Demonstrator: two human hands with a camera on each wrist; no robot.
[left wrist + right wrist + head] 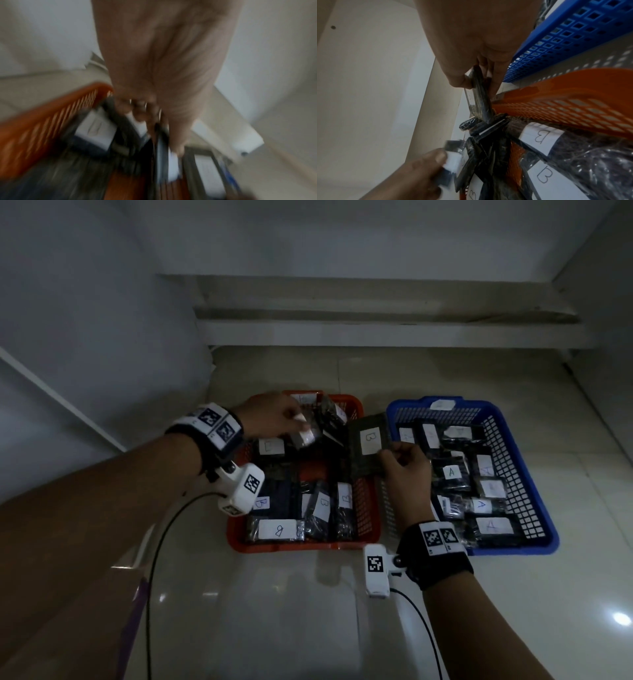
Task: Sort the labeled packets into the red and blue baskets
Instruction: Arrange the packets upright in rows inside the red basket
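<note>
The red basket [368, 508] sits on the floor [274, 611] directly left of the blue basket [544, 529], the two just beside each other, with a low step [376, 333] behind both. Inside the red basket lie packets marked B [277, 529], and above its far left part the left hand [274, 414] holds a small packet [306, 436]. Over its right wall the right hand [407, 470] holds a B packet [370, 446] upright, while packets marked A [491, 525] lie in the blue basket.

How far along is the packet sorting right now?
Mostly done: B packets fill the red basket, A packets the blue basket. In hand: the right hand pinches a B packet over the red basket; the left hand holds another packet there. Both remain to drop.
</note>
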